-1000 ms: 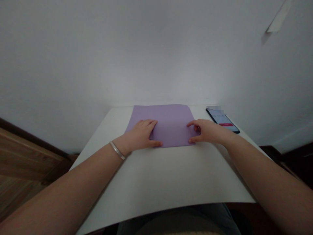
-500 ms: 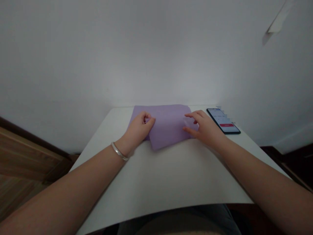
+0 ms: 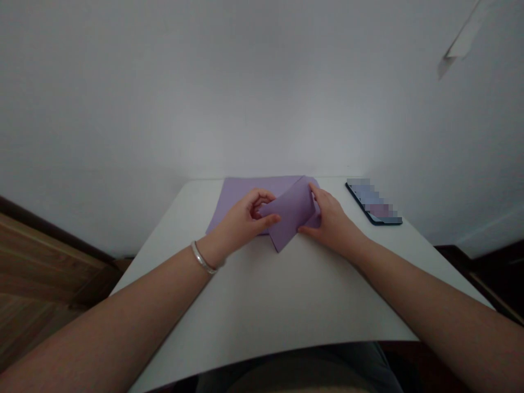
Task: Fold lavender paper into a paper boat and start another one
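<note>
A folded piece of purple paper (image 3: 287,214) is held at a slant between my hands, one corner pointing down toward the table's front. My left hand (image 3: 249,215) grips its left end, thumb on top and the other fingers curled behind. At the right end, my right hand (image 3: 332,218) holds the paper between the thumb at the lower edge and the fingers at the upper edge. Behind and under it, a larger purple sheet (image 3: 239,191) lies flat near the wall; whether it is one sheet or several, I cannot tell. A silver bangle (image 3: 201,257) circles my left wrist.
The white table (image 3: 262,305) stands against a pale wall (image 3: 262,98). On its right side lies a phone (image 3: 373,203) with a blurred screen. Wooden panels (image 3: 49,262) stand at the lower left. A loose white flap (image 3: 462,41) hangs on the wall, upper right.
The folded paper has turned to a steeper slant and moved off the sheet beneath, showing more of it. My left hand has shifted right; my right hand has closed on the paper.
</note>
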A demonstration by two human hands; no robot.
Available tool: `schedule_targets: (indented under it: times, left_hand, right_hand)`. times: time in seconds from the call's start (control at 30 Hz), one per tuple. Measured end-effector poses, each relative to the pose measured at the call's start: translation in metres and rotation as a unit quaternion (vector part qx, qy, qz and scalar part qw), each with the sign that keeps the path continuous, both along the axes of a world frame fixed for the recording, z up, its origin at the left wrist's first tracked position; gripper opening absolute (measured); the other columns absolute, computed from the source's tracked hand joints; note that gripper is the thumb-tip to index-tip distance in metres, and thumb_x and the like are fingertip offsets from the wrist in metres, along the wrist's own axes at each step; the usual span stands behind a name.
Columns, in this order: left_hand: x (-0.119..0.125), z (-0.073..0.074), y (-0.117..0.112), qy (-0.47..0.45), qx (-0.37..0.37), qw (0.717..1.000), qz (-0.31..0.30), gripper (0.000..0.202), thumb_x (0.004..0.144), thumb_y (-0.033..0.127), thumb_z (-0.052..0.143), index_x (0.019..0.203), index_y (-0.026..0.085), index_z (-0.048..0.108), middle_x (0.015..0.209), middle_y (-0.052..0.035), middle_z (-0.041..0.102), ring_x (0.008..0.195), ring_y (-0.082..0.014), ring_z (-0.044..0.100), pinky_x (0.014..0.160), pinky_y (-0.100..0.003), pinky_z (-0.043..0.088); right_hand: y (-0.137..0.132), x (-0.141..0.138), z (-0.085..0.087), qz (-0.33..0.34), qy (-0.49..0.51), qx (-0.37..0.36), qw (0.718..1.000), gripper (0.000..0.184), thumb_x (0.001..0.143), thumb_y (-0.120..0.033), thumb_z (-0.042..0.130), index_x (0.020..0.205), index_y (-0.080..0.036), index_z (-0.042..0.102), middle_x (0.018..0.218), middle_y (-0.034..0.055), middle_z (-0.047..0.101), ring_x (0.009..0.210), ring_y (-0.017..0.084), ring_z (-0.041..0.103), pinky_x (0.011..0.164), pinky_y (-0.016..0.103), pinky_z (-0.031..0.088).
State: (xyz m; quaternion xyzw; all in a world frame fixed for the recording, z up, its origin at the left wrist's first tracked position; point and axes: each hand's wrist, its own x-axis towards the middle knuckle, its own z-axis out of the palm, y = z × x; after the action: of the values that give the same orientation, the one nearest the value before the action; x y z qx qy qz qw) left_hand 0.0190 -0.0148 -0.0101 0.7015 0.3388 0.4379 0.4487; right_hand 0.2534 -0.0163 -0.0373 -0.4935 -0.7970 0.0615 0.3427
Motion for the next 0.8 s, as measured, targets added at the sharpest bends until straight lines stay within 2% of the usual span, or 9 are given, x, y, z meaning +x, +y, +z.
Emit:
schedule_targets:
  times: [0.1, 0.17, 0.23, 0.3, 0.4, 0.53, 0.67, 0.8]
  left_hand:
    - [-0.001, 0.001, -0.003, 0.056, 0.041, 0.997, -0.039, 0.049, 0.066, 0.027, 0.077, 0.109, 0.021, 0.056, 0.109, -0.0051, 0.061, 0.095, -0.0171, 0.060, 0.084, -0.032, 0.049]
    - [-0.001, 0.001, -0.005, 0.081, 0.046, 0.993, -0.071, 0.061, 0.062, 0.023, 0.079, 0.118, 0.023, 0.054, 0.120, -0.0063, 0.059, 0.105, -0.0196, 0.058, 0.091, -0.034, 0.047]
    - [-0.003, -0.002, -0.005, 0.107, 0.015, 0.988, -0.109, 0.071, 0.061, 0.022, 0.079, 0.126, 0.024, 0.049, 0.121, -0.0068, 0.059, 0.106, -0.0209, 0.058, 0.092, -0.036, 0.047]
    - [-0.007, -0.006, -0.004, 0.145, -0.022, 0.979, -0.143, 0.074, 0.063, 0.022, 0.079, 0.129, 0.021, 0.046, 0.115, -0.0073, 0.063, 0.102, -0.0216, 0.061, 0.089, -0.037, 0.049]
    - [-0.012, -0.012, 0.000, 0.195, -0.033, 0.966, -0.169, 0.059, 0.067, 0.024, 0.076, 0.120, 0.016, 0.052, 0.109, -0.0092, 0.065, 0.099, -0.0233, 0.062, 0.088, -0.039, 0.050]
    - [-0.016, -0.013, 0.004, 0.211, -0.020, 0.957, -0.198, 0.053, 0.070, 0.023, 0.073, 0.118, 0.017, 0.054, 0.115, -0.0090, 0.065, 0.105, -0.0238, 0.061, 0.092, -0.040, 0.048]
    - [-0.013, -0.008, 0.001, 0.212, -0.019, 0.950, -0.227, 0.041, 0.076, 0.023, 0.069, 0.115, 0.019, 0.056, 0.113, -0.0072, 0.066, 0.100, -0.0217, 0.063, 0.088, -0.036, 0.050]
    - [-0.011, -0.003, -0.004, 0.201, -0.029, 0.949, -0.241, 0.043, 0.078, 0.027, 0.068, 0.118, 0.017, 0.054, 0.112, -0.0083, 0.066, 0.101, -0.0219, 0.063, 0.090, -0.036, 0.050]
  right_hand:
    - [0.006, 0.003, 0.000, -0.015, 0.080, -0.031, 0.996, 0.102, 0.063, -0.026, 0.074, 0.148, -0.022, 0.019, 0.137, 0.0193, 0.041, 0.117, 0.033, 0.049, 0.079, 0.047, 0.056]
    - [0.008, 0.004, 0.001, -0.021, 0.131, -0.054, 0.990, 0.095, 0.064, -0.025, 0.071, 0.146, -0.021, 0.023, 0.132, 0.0187, 0.044, 0.108, 0.030, 0.054, 0.065, 0.039, 0.058]
    - [0.008, 0.005, 0.002, -0.028, 0.168, -0.068, 0.983, 0.083, 0.065, -0.025, 0.069, 0.139, -0.021, 0.032, 0.127, 0.0171, 0.047, 0.101, 0.027, 0.057, 0.060, 0.035, 0.057]
    - [0.008, 0.006, 0.003, -0.035, 0.189, -0.081, 0.978, 0.068, 0.066, -0.024, 0.067, 0.128, -0.020, 0.040, 0.118, 0.0145, 0.052, 0.095, 0.024, 0.058, 0.059, 0.034, 0.056]
    - [0.006, 0.008, 0.002, -0.041, 0.211, -0.098, 0.972, 0.055, 0.066, -0.024, 0.065, 0.115, -0.021, 0.042, 0.110, 0.0112, 0.055, 0.090, 0.022, 0.059, 0.059, 0.033, 0.056]
    - [0.007, 0.010, 0.000, -0.026, 0.238, -0.102, 0.966, 0.054, 0.063, -0.024, 0.066, 0.110, -0.023, 0.039, 0.119, 0.0114, 0.052, 0.084, 0.019, 0.060, 0.058, 0.032, 0.056]
    - [0.008, 0.011, -0.001, -0.017, 0.238, -0.117, 0.964, 0.052, 0.064, -0.025, 0.065, 0.110, -0.023, 0.038, 0.116, 0.0104, 0.053, 0.079, 0.017, 0.061, 0.059, 0.033, 0.056]
    - [0.009, 0.011, -0.002, -0.013, 0.235, -0.119, 0.965, 0.051, 0.065, -0.028, 0.066, 0.109, -0.024, 0.039, 0.116, 0.0102, 0.052, 0.080, 0.018, 0.061, 0.062, 0.035, 0.055]
